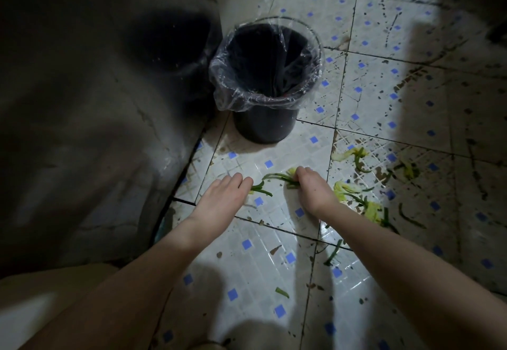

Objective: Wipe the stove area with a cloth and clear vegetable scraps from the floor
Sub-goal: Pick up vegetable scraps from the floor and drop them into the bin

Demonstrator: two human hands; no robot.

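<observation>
Green and pale yellow vegetable scraps lie scattered on the tiled floor [274, 240]. My left hand [225, 196] is down on the tiles, its fingertips pinching a green strip [260, 189]. My right hand [310, 188] grips a bunch of green stems [277, 176] with a yellowish leaf end. More leaf scraps [354, 196] lie right of my right wrist, others [351, 155] farther back, and single green strips [333, 252] [282, 292] nearer to me. No cloth or stove is in view.
A dark bin [263, 124] lined with a clear plastic bag stands just beyond my hands, against a grey wall [96, 130] on the left. The white tiles with blue squares are stained and dirty. My knee [41, 295] shows at the lower left.
</observation>
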